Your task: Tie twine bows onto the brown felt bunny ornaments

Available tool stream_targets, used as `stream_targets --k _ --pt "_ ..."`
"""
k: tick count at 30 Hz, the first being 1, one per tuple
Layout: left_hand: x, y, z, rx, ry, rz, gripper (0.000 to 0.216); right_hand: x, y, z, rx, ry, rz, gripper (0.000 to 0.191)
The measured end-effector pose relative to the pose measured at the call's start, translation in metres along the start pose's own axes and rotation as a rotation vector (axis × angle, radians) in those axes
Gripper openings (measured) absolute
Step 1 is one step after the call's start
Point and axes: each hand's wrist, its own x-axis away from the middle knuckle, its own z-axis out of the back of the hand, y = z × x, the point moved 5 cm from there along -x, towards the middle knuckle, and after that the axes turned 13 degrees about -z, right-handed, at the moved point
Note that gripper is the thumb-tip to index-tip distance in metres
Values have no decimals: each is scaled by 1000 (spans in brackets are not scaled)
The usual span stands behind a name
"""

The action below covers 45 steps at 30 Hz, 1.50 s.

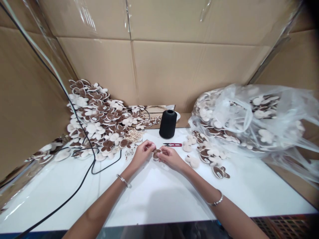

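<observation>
A small brown fabric patch with a pale edge [157, 153] is held above the middle of the white table. My right hand [171, 158] grips it from the right, thumb and fingers closed on its side. From the left, my left hand [144, 151] meets its upper edge with thumb and forefinger pinched together; whatever lies in that pinch is too small to make out. Just beyond my hands are red-handled thread snips [175, 144]. Behind them stands a black thread cone [168, 124]. Beside my left hand lies a cluster of cream cord bows [133, 136].
A tall heap of brown and cream patches [94, 116] rises at left. Finished-looking patches with bows [220, 172] lie at right, before a clear plastic bag [239, 116] full of more. A black cable [83, 181] crosses the table's left side. Cardboard walls [169, 66] enclose the table.
</observation>
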Motion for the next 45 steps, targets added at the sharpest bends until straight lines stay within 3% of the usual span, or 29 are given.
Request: stream_targets --k 3,6,12,16,27,35,40,45 --pt "2 -3 -4 129 12 66 34 0 1 3 -27 78 26 27" --pt "4 -2 -11 213 -56 126 39 -3 5 3 -68 79 27 29" --pt "4 3 -14 239 -137 93 37 -6 8 2 -90 58 64 33" --pt "4 -2 -15 239 -96 88 44 -8 11 3 -134 64 52 33" --pt "6 3 -17 337 -92 15 45 -7 14 -9 -588 -5 -136 41" --pt "5 -5 -11 288 -16 49 37 -8 12 -5 -388 78 -66 42" --pt "6 1 -15 239 -94 53 35 -5 9 -6 -280 109 -24 37" --pt "4 5 -13 194 -90 44 36 -2 6 -6 -186 112 44 33"
